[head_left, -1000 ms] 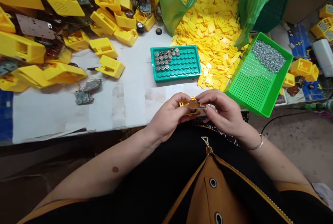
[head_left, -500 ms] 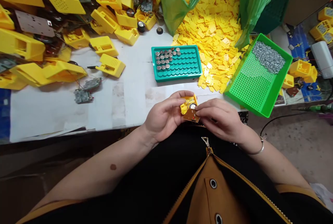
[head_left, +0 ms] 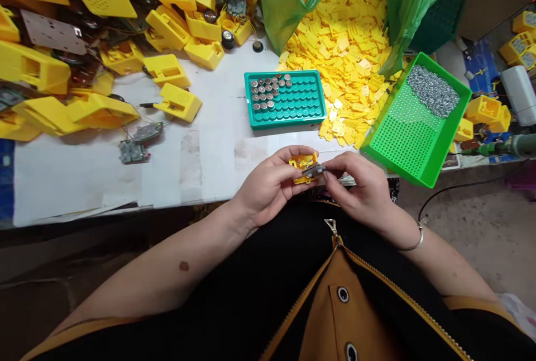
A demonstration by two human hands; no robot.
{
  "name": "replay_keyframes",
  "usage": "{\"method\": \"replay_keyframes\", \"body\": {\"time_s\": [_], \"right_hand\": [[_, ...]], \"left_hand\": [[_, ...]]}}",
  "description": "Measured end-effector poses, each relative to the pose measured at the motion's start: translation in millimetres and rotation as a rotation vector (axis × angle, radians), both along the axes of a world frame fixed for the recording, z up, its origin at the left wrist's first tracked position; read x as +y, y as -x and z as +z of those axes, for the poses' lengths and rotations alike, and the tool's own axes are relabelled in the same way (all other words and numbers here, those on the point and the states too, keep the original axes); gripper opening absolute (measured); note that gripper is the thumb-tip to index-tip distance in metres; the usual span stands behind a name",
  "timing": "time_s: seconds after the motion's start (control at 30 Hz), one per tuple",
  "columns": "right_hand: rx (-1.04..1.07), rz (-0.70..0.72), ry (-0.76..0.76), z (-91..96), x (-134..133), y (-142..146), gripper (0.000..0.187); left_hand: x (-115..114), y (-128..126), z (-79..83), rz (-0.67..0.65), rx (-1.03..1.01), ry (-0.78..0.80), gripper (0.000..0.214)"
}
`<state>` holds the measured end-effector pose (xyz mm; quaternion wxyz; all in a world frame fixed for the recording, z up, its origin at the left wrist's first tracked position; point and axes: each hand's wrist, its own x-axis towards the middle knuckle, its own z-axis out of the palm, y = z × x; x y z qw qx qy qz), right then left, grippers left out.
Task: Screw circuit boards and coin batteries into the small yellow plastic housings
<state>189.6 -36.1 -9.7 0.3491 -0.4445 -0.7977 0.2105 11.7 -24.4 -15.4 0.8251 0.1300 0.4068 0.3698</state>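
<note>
Just over the table's front edge, my left hand [head_left: 272, 185] is closed around a small yellow plastic housing [head_left: 298, 162], its open inside facing up. My right hand [head_left: 360, 186] pinches the right end of a circuit board [head_left: 314, 171], tilted nearly edge-on above the housing. My left thumb reaches the board's left end. Whether the board touches the housing is hard to tell. Beyond the hands sits a teal tray [head_left: 288, 120] with rows of round recesses, several at its left holding button cells [head_left: 263, 93].
A green basket [head_left: 408, 148] of small metal parts [head_left: 435, 90] stands at right. Yellow plastic pieces [head_left: 339, 59] spill from a green bag [head_left: 288, 9]. Yellow housings [head_left: 180, 102] with wires crowd the left, near a loose grey assembly [head_left: 133, 151]. A green-tipped screwdriver [head_left: 519, 147] shows far right.
The circuit board has turned from showing its flat brown face to nearly edge-on, over the housing. My right fingers have shifted to its right end. The screwdriver at right reaches further into view.
</note>
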Motion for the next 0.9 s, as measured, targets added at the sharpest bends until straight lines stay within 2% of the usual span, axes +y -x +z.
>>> {"method": "replay_keyframes", "body": {"time_s": [0.07, 0.17, 0.3, 0.53, 0.73, 0.9], "right_hand": [[0.003, -0.053, 0.019, 0.3, 0.3, 1.5, 0.007], [0.003, -0.074, 0.028, 0.6, 0.7, 4.4, 0.006], [-0.008, -0.033, 0.018, 0.5, 0.9, 6.8, 0.007], [-0.021, 0.003, 0.0, 2.0, 2.6, 6.8, 0.007], [-0.053, 0.047, 0.03, 0.6, 3.8, 8.5, 0.011], [-0.073, 0.104, 0.06, 2.0, 4.8, 7.7, 0.014]], "left_hand": [[-0.4, 1.3, 0.2, -0.015, -0.064, -0.019, 0.038], [-1.5, 1.7, 0.4, -0.027, -0.037, -0.046, 0.041], [-1.8, 1.5, -0.5, -0.034, 0.014, -0.033, 0.035], [0.3, 3.7, -2.8, -0.027, -0.061, 0.01, 0.038], [-2.9, 1.0, -2.9, -0.019, 0.031, -0.047, 0.041], [-2.8, 2.3, -3.1, -0.058, -0.033, -0.082, 0.046]]}}
